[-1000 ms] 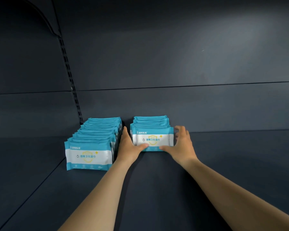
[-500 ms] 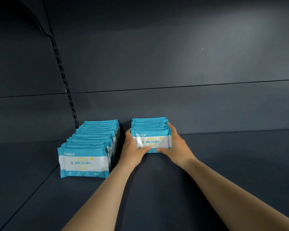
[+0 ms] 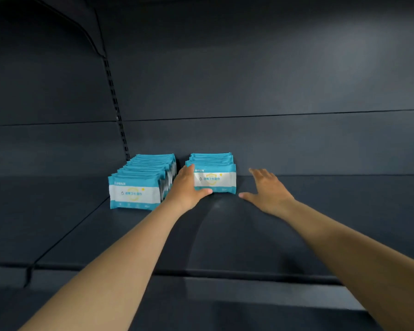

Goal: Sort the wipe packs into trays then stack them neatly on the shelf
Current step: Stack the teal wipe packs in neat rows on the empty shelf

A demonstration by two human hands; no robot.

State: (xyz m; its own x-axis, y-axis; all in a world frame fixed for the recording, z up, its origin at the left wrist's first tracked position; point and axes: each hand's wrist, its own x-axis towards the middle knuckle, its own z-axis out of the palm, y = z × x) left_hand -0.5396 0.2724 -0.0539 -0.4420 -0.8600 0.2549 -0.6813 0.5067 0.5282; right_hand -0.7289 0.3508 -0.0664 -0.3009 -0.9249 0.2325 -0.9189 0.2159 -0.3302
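Observation:
Two rows of blue-and-white wipe packs stand upright on the dark shelf (image 3: 225, 235). The longer left row (image 3: 136, 189) holds several packs. The shorter right row (image 3: 214, 176) stands beside it, nearer the back wall. My left hand (image 3: 189, 187) lies flat against the left side of the right row, its thumb under the front pack's lower edge. My right hand (image 3: 267, 189) hovers apart from the row on its right, fingers spread and holding nothing. No tray is in view.
The dark back wall (image 3: 273, 139) rises right behind the rows. A slotted upright (image 3: 116, 106) runs down to the left row's back end. The shelf's front lip (image 3: 225, 275) crosses the lower view. Bare shelf surface stretches right of my right hand.
My right hand has let go of the right row's front pack and drawn away to the right, fingers spreading. My left hand stays against the row. The camera has pulled back and tilted.

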